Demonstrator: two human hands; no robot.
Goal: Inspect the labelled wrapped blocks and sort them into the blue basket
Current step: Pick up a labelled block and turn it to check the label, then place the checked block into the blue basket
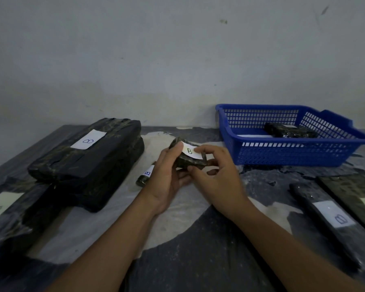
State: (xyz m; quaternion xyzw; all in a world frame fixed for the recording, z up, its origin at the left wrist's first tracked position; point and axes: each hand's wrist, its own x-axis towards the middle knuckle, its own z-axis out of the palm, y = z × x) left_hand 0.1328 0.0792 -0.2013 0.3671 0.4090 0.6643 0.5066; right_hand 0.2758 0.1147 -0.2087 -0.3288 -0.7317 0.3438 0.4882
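Between my hands and the blue basket (287, 153) up to their right I see bare table (230, 171), an open path. One wrapped block (291, 131) fills the basket's far right part. A large stacked block (86, 157) walls off the left; long blocks (333, 220) crowd the near right.

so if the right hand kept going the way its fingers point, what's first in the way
The small block it already touches, held with the left hand. The right hand points up-left; beyond, probably the big block, though depth is unclear.
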